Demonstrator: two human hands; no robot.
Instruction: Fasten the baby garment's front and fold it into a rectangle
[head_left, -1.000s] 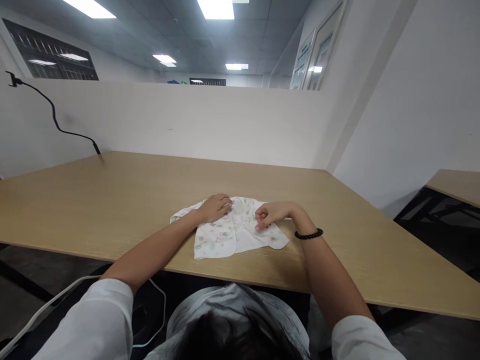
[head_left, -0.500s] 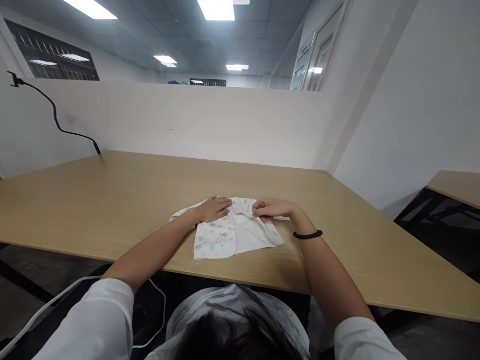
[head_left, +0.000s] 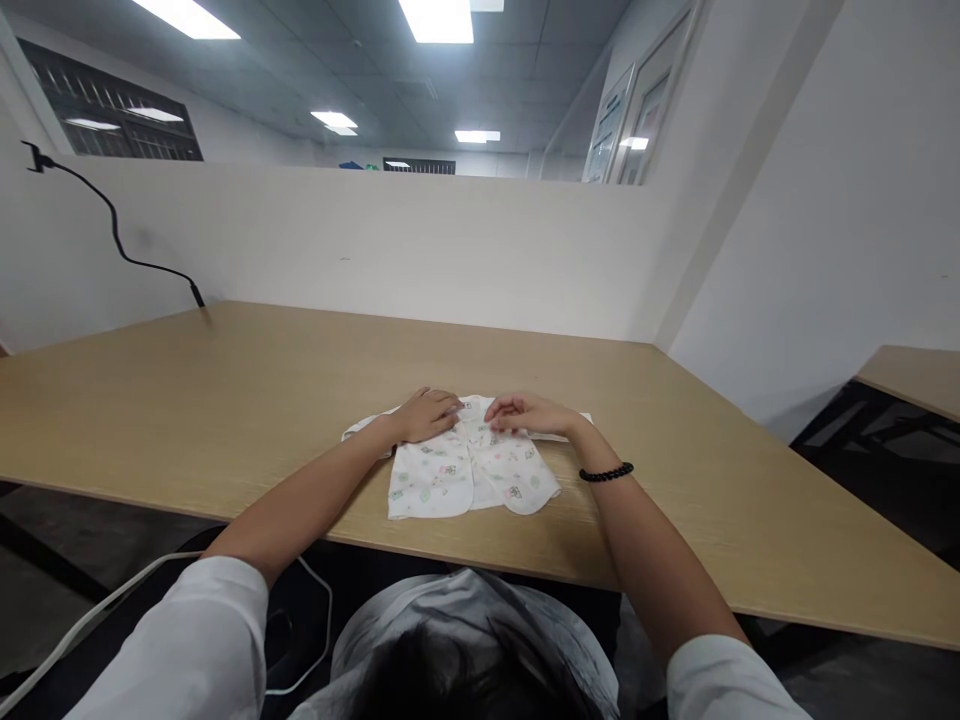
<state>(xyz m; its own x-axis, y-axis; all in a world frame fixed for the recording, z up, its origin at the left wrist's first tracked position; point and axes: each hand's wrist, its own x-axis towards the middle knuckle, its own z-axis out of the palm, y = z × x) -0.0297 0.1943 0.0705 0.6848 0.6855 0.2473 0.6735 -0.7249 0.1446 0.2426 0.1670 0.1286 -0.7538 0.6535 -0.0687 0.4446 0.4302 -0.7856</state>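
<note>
We sit at a wide bench topped in pale, wood-toned board [head_left: 720,470], its near edge running just before our body and its far edge meeting a low white partition wall [head_left: 465,250]. A small white fabric top printed with little pastel figures [head_left: 435,482] lies spread near the front edge, its rounded lower hems just short of it. Bench surface stretches well past the garment to left and right, and behind it toward the partition. Our left hand [head_left: 427,415] lies palm down on the garment's upper left part, fingers spread loosely forward, its grip open and holding nothing. Our right hand [head_left: 529,412] bends inward from the wrist over the upper right part, fingers loosely curled; we cannot tell whether this grip has any cloth.
</note>
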